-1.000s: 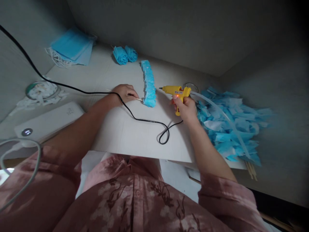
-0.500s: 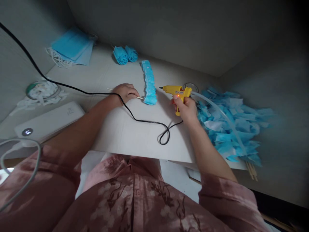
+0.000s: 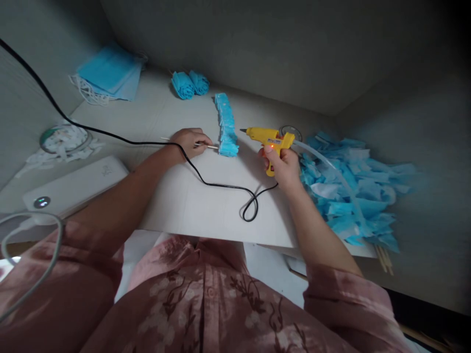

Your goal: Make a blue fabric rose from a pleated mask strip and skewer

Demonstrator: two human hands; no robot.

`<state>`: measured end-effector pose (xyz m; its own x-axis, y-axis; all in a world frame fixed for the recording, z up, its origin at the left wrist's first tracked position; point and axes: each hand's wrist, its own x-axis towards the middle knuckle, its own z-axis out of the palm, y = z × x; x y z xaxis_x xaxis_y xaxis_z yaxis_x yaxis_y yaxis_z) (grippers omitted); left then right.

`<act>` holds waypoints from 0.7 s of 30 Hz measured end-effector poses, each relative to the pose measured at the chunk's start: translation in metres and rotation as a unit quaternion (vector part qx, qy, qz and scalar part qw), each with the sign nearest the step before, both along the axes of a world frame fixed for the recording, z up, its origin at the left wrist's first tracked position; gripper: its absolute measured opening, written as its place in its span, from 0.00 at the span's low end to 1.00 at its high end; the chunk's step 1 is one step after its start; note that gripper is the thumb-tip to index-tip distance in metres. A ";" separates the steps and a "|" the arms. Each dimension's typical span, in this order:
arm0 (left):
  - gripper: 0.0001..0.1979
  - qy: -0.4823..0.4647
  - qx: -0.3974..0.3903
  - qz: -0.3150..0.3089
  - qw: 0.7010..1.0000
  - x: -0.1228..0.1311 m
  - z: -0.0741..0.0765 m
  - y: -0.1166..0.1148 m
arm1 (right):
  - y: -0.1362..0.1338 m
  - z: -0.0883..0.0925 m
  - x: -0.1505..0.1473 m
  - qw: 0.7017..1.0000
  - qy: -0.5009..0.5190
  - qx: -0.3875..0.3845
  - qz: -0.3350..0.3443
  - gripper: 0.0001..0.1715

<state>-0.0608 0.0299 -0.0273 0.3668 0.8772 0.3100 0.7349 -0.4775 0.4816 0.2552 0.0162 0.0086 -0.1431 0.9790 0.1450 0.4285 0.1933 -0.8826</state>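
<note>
A pale, flat-topped table (image 3: 221, 211) carries everything, with a loose heap of light-blue and white fabric pieces (image 3: 371, 189) on its right. Between the hands lies a narrow, ruffled light-blue fabric strip (image 3: 226, 122), its long axis running near to far. Just right of it, the yellow plastic glue gun (image 3: 263, 134) points its dark nozzle left, the right hand's (image 3: 283, 164) fingers wrapped round the grip. The left hand (image 3: 188, 142), nearer the strip, has its fingers pinched on a thin, pale stick (image 3: 212, 146) lying crosswise; its right tip meets or nearly meets the strip's near end; contact is unclear.
</note>
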 end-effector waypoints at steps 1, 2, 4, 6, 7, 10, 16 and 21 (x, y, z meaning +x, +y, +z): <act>0.16 -0.003 -0.001 0.011 1.000 0.001 0.001 -0.001 | -0.002 0.001 -0.001 1.000 -0.005 0.001 0.017 0.37; 0.16 -0.006 -0.005 0.020 1.000 0.002 0.001 -0.001 | -0.003 0.001 -0.002 0.999 -0.014 0.000 0.035 0.37; 0.16 -0.007 -0.011 0.028 1.000 0.003 0.002 -0.002 | -0.004 0.003 -0.003 0.997 -0.043 -0.001 0.057 0.37; 0.14 0.001 -0.007 0.023 1.000 0.004 0.002 -0.003 | -0.002 0.005 -0.003 0.996 -0.070 0.008 0.058 0.36; 0.13 0.006 -0.003 0.018 1.000 0.004 0.002 -0.002 | 0.000 0.008 -0.002 0.995 -0.081 0.020 0.053 0.35; 0.13 0.017 0.008 0.010 1.000 0.002 0.001 0.000 | 0.007 0.021 0.001 0.990 -0.115 0.061 0.052 0.31; 0.12 0.037 0.008 0.000 0.999 -0.004 -0.002 0.007 | 0.017 0.057 -0.002 0.982 -0.155 0.056 0.093 0.23; 0.11 0.041 0.014 0.031 0.999 -0.011 -0.003 0.011 | 0.028 0.054 -0.015 0.991 -0.087 0.039 0.096 0.25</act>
<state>-0.0717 0.0407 -0.0305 0.3364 0.8904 0.3067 0.7998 -0.4420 0.4061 0.2404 0.0444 0.0625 -0.3552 0.9182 0.1754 0.5218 0.3504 -0.7778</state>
